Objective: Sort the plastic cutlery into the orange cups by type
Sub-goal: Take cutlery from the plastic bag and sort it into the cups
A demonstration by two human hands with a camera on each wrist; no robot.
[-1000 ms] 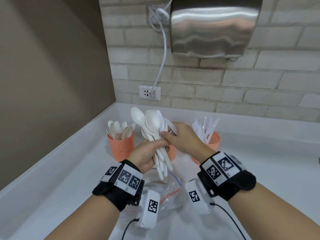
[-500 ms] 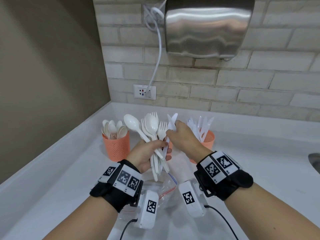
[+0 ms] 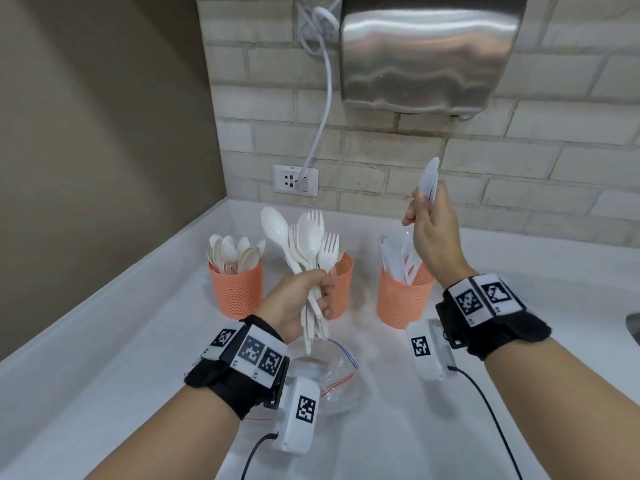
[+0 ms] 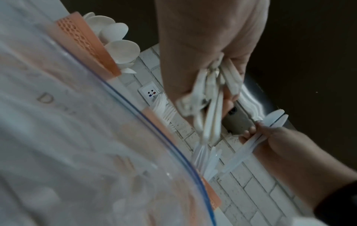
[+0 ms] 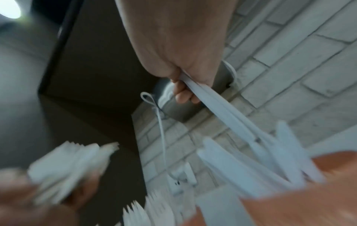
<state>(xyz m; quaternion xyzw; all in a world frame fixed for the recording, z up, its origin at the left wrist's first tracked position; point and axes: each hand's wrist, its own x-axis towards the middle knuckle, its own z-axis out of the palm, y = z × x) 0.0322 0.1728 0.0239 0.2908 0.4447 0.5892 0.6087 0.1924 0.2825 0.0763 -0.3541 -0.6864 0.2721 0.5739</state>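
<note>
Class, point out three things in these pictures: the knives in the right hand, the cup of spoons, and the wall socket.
knives [image 3: 428, 180], head view, on the blades above the fingers.
cup of spoons [image 3: 236, 289], head view, on its orange mesh wall.
wall socket [image 3: 294, 180], head view, on its white faceplate.

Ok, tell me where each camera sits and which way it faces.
Head: worn on the head, looks forward and down at the counter, three cups and brick wall; shows both forearms, left hand gripping mixed cutlery, right hand holding knives.
Left wrist: below the left hand, looks up along it past a bag; right hand visible.
Right wrist: below the right hand, looks up along it at the knives; left hand blurred.
Shared: all show the wall socket.
</note>
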